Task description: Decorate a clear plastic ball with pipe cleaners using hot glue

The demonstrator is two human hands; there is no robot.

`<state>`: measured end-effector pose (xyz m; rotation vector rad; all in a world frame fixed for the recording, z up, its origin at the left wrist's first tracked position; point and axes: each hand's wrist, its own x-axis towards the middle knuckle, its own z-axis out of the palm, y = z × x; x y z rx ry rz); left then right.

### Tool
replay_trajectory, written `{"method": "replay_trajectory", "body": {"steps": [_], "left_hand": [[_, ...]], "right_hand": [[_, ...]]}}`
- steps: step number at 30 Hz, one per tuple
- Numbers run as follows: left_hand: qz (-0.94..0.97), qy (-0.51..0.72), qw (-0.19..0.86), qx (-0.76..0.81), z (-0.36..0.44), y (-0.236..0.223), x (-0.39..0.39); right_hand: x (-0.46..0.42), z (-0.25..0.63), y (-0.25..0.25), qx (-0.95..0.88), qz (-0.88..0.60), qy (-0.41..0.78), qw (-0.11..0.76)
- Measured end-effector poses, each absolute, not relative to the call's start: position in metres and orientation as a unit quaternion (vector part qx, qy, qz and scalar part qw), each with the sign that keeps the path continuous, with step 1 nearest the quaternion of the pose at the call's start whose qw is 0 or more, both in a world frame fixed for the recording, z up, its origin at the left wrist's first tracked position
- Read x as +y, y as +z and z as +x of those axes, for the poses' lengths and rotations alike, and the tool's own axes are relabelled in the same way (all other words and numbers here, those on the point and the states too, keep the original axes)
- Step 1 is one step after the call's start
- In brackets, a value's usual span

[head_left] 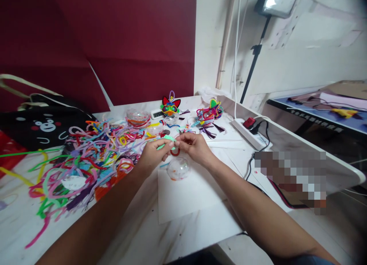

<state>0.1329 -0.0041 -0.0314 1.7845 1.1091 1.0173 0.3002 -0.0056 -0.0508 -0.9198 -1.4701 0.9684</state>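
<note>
My left hand [155,155] pinches a light green pipe cleaner [168,138], with thumb and forefinger pressed together. Against its fingertips, my right hand [196,147] is closed in a pinch at the same green piece; the fingers partly cover the contact. A dark red loop [175,152] shows just below, between the two hands, and I cannot tell which of them it hangs from. Under the hands a clear plastic ball [179,168] rests on a white sheet of paper [186,204], with small coloured bits visible at its lower edge.
Tangled pipe cleaners [86,158] heap at left before a black bag [43,127]. Finished colourful figures, one with red ears [170,106] and one with tassels [209,114], stand behind, near a small digital timer [156,114]. A power strip [250,134] and cables lie right.
</note>
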Motion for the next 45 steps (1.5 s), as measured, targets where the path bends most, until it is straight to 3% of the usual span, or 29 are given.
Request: {"method": "replay_trajectory", "body": {"steps": [4, 10, 20, 23, 29, 35, 39, 45], "left_hand": [[0.725, 0.411, 0.315, 0.454, 0.131, -0.028, 0.001], [0.83, 0.39, 0.03, 0.397, 0.116, -0.029, 0.006], [0.842, 0.225, -0.332, 0.361, 0.095, -0.039, -0.015], [0.844, 0.225, -0.33, 0.358, 0.093, -0.045, -0.015], [0.868, 0.253, -0.207, 0.373, 0.093, -0.057, -0.013], [0.867, 0.204, -0.322, 0.322, 0.088, -0.055, -0.009], [0.886, 0.174, -0.359, 0.235, 0.084, -0.052, -0.003], [0.883, 0.238, -0.3, 0.271, 0.086, -0.054, -0.005]], "right_hand": [[-0.004, 0.3, -0.055, -0.621, -0.398, 0.4, 0.544], [-0.011, 0.3, -0.047, -0.66, -0.429, 0.351, 0.506], [-0.025, 0.296, -0.036, -0.783, -0.467, 0.14, 0.386], [-0.027, 0.295, -0.037, -0.806, -0.47, 0.083, 0.35], [-0.028, 0.294, -0.041, -0.838, -0.465, -0.027, 0.285], [-0.025, 0.297, -0.039, -0.871, -0.418, -0.155, 0.208], [-0.025, 0.298, -0.037, -0.879, -0.409, -0.168, 0.18], [-0.025, 0.297, -0.041, -0.868, -0.44, -0.082, 0.215]]}}
